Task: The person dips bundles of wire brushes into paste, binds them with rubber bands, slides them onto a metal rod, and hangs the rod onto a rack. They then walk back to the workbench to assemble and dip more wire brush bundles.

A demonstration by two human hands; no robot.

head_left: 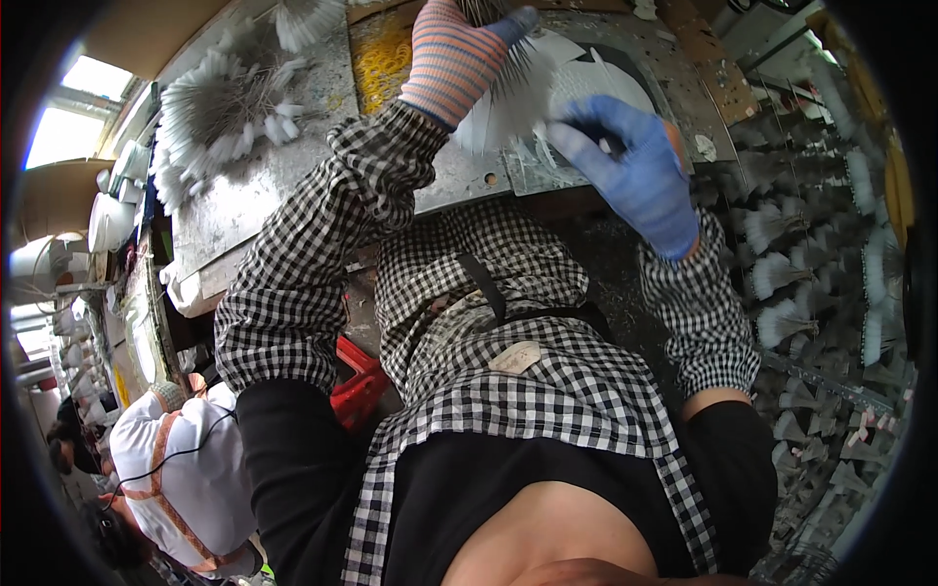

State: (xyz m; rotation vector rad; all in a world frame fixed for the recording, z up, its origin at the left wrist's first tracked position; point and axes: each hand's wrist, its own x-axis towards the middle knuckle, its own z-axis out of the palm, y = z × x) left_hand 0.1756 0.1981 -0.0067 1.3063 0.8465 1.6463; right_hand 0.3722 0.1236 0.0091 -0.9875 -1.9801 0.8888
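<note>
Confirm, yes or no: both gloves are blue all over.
No: the right hand wears a blue glove, the left hand a striped orange knit glove with blue fingertips.

Scuffed grey workbench point(254, 195), bright window point(73, 107) at left.

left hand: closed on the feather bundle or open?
Closed. The left hand, in a striped glove, has its fingers curled round a bundle of white feathers that fans out below it over the metal table.

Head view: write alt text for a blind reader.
Two gloved hands work a bundle of white bristles at a metal bench: left hand striped, right hand blue. Brushes lie left.
</note>
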